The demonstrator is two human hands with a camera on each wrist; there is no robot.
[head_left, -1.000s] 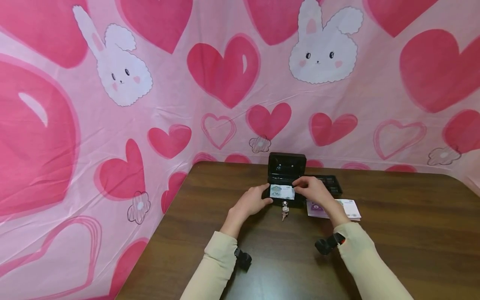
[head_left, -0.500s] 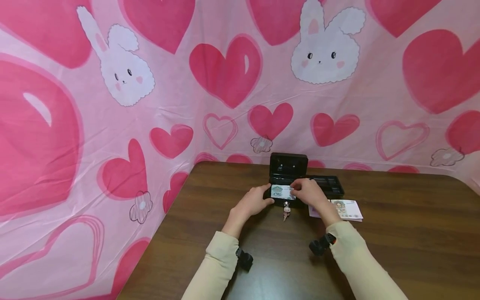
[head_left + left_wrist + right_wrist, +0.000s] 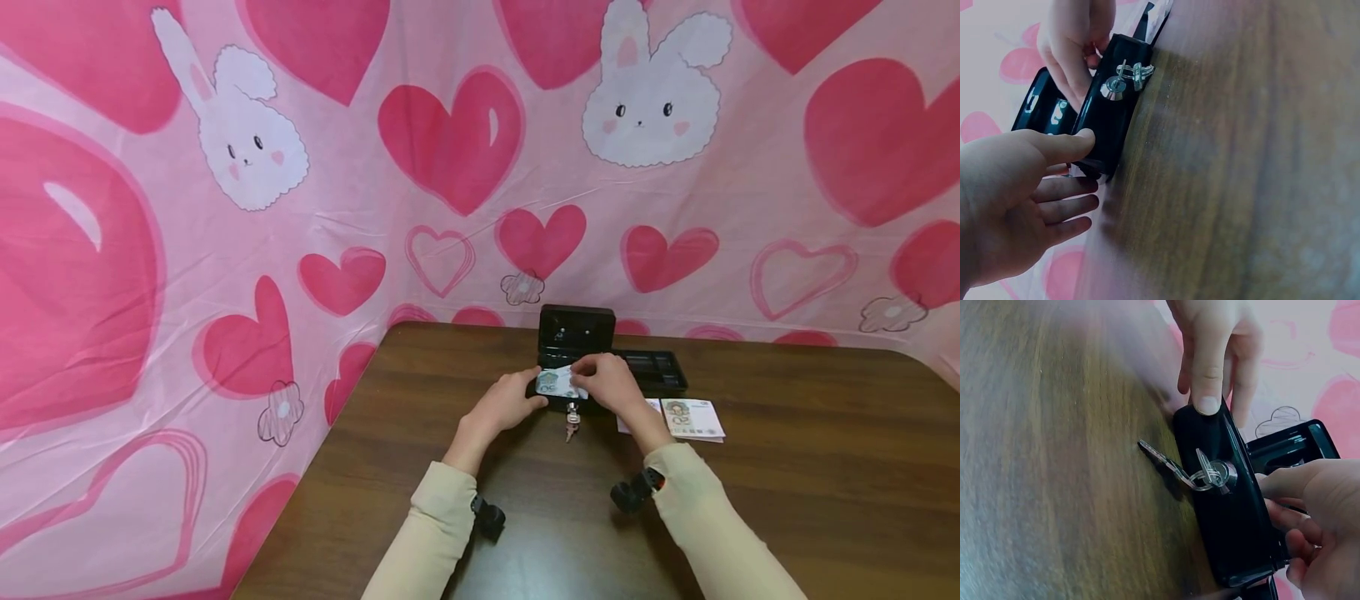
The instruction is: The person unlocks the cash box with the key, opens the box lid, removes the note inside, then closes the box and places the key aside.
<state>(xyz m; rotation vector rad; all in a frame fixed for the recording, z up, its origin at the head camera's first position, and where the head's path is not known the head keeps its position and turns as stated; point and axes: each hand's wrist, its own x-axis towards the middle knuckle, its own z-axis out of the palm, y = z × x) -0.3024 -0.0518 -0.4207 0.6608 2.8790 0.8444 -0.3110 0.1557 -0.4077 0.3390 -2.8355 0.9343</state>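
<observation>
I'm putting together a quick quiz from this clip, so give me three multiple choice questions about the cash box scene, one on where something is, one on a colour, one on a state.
1. Where do the keys hang?
A. from the lock on the cash box front
B. on the banknotes
C. in the left hand

2. What colour is the cash box?
A. red
B. black
C. white

3. How is the cash box lid?
A. shut
B. taken off
C. open, standing upright

Answers:
1 A, the right wrist view shows them in the lock.
2 B, its lid and front are black.
3 C, the lid stands up behind the right hand, which holds a banknote over the box.
</observation>
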